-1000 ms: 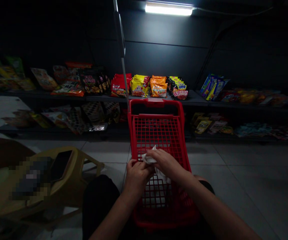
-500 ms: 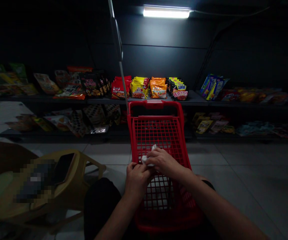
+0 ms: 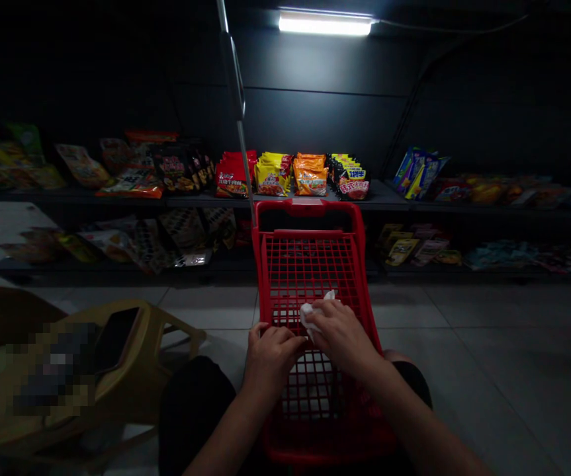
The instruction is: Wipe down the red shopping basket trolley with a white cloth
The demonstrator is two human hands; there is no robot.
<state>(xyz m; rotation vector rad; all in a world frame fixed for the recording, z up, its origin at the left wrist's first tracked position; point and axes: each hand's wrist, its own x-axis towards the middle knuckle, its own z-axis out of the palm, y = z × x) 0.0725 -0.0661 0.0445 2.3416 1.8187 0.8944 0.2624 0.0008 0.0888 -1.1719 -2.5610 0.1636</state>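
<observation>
Tissue (image 3: 309, 313), white and crumpled, is pinched in the right hand (image 3: 342, 334) over the red plastic mesh basket (image 3: 309, 264); the half-curled left hand (image 3: 271, 354) lies at its left, grip unclear. Work seems unfinished, its extent unclear.

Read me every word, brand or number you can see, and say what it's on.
"1袋半": black-and-yellow plastic packets.
"红烧牛肉面", probably: glossy red plastic packets.
Too small or blurred to read surely: lettering on the yellow and orange plastic packets, and everything else.
</observation>
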